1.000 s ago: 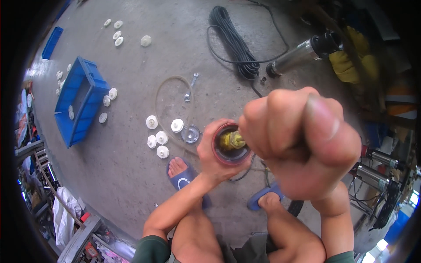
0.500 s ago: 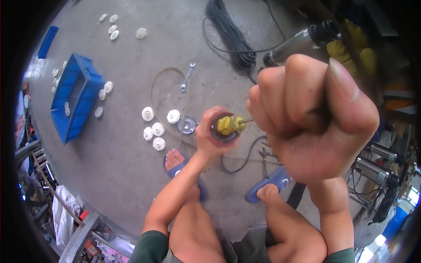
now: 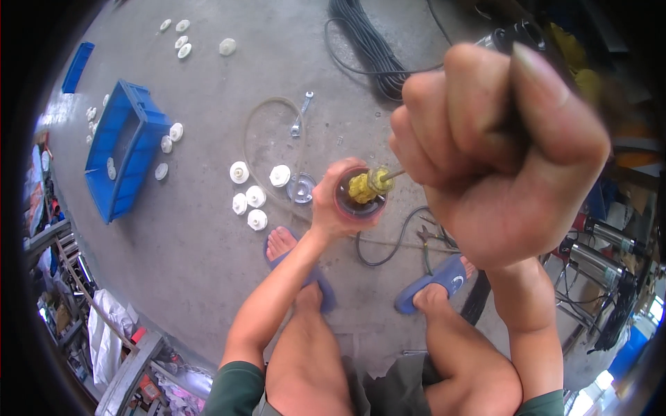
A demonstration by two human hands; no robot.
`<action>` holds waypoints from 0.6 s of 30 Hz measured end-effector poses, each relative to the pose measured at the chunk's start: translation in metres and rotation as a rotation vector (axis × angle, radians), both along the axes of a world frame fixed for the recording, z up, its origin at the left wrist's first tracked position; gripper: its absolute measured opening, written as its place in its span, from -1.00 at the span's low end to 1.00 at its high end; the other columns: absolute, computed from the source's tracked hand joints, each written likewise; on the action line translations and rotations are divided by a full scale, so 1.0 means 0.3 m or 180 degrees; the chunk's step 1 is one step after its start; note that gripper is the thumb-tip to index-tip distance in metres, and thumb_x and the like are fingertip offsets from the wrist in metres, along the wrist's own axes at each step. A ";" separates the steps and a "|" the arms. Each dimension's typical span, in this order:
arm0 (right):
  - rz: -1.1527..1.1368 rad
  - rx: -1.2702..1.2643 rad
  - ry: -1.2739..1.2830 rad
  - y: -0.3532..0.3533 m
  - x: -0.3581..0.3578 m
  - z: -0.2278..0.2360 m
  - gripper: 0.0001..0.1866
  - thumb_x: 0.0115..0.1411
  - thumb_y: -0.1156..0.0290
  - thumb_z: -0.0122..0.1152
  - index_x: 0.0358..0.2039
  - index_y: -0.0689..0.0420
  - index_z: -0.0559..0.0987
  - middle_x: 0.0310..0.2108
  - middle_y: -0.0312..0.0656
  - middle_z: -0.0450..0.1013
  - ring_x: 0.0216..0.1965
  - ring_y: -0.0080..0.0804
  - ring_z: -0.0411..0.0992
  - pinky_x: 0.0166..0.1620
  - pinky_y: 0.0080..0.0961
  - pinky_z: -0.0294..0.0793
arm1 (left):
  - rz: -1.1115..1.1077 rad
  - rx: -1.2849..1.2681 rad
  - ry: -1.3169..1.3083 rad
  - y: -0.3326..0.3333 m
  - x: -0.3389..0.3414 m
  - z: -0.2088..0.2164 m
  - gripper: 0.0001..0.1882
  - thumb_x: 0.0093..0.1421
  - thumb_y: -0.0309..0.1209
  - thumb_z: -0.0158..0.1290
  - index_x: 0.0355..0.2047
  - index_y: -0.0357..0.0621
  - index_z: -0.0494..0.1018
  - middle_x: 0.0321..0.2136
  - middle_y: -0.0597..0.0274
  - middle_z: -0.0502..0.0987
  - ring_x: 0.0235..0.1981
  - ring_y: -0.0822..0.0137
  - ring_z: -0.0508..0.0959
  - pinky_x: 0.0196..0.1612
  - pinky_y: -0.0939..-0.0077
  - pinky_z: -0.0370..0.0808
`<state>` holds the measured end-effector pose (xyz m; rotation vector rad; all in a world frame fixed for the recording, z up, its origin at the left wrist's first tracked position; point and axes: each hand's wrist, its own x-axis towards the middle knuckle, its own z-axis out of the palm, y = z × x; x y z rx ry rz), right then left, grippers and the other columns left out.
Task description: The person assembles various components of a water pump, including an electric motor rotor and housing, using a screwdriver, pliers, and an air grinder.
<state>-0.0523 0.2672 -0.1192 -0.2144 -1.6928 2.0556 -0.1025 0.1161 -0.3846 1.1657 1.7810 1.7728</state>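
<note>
My left hand is wrapped round a reddish, open-topped cylinder with a dark inside. From its mouth rises a knobbly yellow piece with a nut-like top. A thin metal rod runs from that piece up to my right hand. High and close to the camera, my right hand is closed in a fist round the rod's upper end, which the fingers hide. Just left of the cylinder, a clear round part and several white round parts lie on the floor.
A blue bin lies to the left among more white parts. Farther off are a wrench, a thin hose loop and a coiled black cable. Pliers lie by my right slipper. Metal cylinders stand at right.
My right fist has moved up and away, and the yellow piece stands a little farther out of the cylinder. My left hand keeps its hold. The whole view has shifted slightly.
</note>
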 end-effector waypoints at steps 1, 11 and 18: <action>0.0029 0.0012 0.0087 0.000 0.004 -0.008 -0.45 0.50 0.03 -0.34 -0.65 -0.01 0.09 -0.72 -0.41 0.00 -0.69 -0.55 -0.15 -0.60 -0.47 -0.09 | -0.0007 0.0028 -0.0024 0.002 0.009 -0.005 -0.23 -0.17 -0.44 0.53 0.09 -0.21 0.44 -0.08 0.04 0.64 -0.10 0.13 0.69 0.00 0.32 0.64; -0.0695 0.0778 0.0555 0.224 0.248 -0.130 -0.51 0.48 0.16 -0.19 -0.64 0.01 0.16 -0.65 -0.37 0.03 -0.61 -0.52 -0.06 -0.51 -0.42 -0.08 | 0.0417 0.0118 0.0330 0.025 0.079 -0.060 -0.07 -0.20 -0.43 0.53 0.20 -0.22 0.32 0.07 0.05 0.57 0.00 0.20 0.66 0.11 0.33 0.62; -0.0722 0.2742 -0.2328 0.257 0.415 -0.931 -0.57 0.42 0.25 0.21 -0.50 0.30 0.41 -0.56 0.03 0.33 -0.57 -0.12 0.30 -0.39 -0.16 0.36 | 0.0448 0.0225 0.0439 0.004 0.065 -0.064 -0.04 -0.22 -0.42 0.54 0.21 -0.20 0.29 0.08 0.03 0.56 0.07 0.17 0.62 0.14 0.28 0.59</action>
